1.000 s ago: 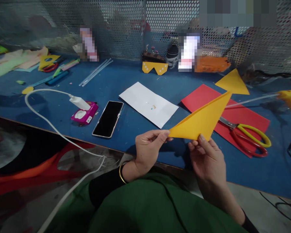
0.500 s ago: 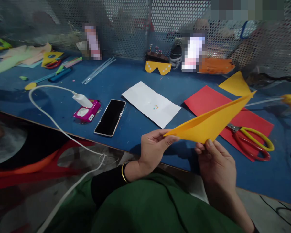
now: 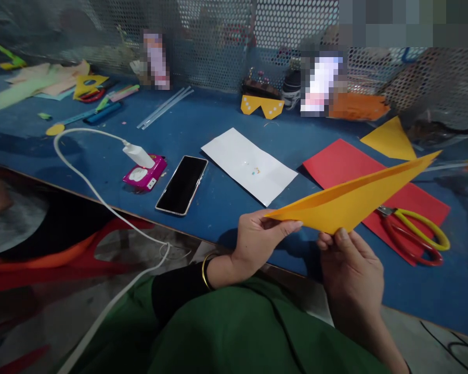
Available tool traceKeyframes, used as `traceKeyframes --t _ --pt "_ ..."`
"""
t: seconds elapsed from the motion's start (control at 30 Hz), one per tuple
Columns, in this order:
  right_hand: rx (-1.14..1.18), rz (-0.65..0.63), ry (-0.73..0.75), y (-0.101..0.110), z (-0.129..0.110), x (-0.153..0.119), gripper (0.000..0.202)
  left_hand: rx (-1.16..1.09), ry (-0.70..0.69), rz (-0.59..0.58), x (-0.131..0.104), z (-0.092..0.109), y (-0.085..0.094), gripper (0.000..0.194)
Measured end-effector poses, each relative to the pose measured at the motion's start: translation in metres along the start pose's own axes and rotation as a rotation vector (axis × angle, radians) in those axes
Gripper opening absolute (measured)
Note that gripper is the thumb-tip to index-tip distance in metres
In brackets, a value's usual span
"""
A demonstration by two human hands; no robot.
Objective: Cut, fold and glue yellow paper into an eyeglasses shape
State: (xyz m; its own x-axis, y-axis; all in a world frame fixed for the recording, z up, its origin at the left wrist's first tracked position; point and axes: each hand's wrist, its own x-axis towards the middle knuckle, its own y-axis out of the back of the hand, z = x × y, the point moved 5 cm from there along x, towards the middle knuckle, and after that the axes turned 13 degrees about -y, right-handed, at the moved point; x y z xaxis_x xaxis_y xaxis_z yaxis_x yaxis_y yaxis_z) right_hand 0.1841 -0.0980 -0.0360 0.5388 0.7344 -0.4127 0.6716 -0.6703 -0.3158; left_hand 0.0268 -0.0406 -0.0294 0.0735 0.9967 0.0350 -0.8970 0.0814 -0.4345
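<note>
A folded yellow sheet of paper (image 3: 351, 202) is held up above the table's front edge, its long point reaching to the right. My left hand (image 3: 259, 241) pinches its left corner between thumb and fingers. Closed on the lower edge, my right hand (image 3: 351, 265) grips it with the thumb in front. Beyond the folded paper lies a red sheet (image 3: 335, 161), partly covered from view by it. Scissors (image 3: 417, 234) with one red and one yellow handle rest on the red sheet, their blades mostly hidden.
A white sheet (image 3: 249, 166) and a phone (image 3: 182, 185) lie on the blue table (image 3: 226, 223). Left of them sits a purple power socket (image 3: 146, 174) with a white charger and cable (image 3: 97, 192). A yellow paper piece (image 3: 392, 137) lies at back right. Someone sits at far left.
The folded paper's far tip has swung a little to the right, and its top fold shows slightly wider. Both hands keep their hold. The whole view has shifted slightly.
</note>
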Motion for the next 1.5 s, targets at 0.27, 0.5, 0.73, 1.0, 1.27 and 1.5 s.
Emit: traceKeyframes --t 0.27,0.5,0.73,1.0,1.27,1.5 --pt "0.075 -0.058 -0.058 -0.013 0.014 -0.004 0.033 -0.023 0.02 0.068 0.002 -0.004 0.001 0.011" --pt "0.114 -0.195 -0.171 -0.043 0.027 -0.01 0.029 -0.065 0.007 0.02 -0.002 -0.01 -0.004 0.008" --pt "0.167 -0.144 -0.123 -0.03 0.02 -0.003 0.026 -0.042 0.005 0.029 -0.002 -0.005 0.0 0.015" --pt "0.14 -0.047 -0.01 -0.01 0.005 0.003 0.03 0.037 0.032 0.054 0.003 -0.005 0.008 0.017" --pt "-0.056 -0.031 0.124 0.0 -0.01 0.003 0.022 0.165 -0.01 -0.118 0.012 0.011 0.013 0.026" --pt "-0.171 -0.072 0.105 0.007 -0.003 0.001 0.019 0.33 -0.011 -0.223 0.013 0.016 0.013 0.013"
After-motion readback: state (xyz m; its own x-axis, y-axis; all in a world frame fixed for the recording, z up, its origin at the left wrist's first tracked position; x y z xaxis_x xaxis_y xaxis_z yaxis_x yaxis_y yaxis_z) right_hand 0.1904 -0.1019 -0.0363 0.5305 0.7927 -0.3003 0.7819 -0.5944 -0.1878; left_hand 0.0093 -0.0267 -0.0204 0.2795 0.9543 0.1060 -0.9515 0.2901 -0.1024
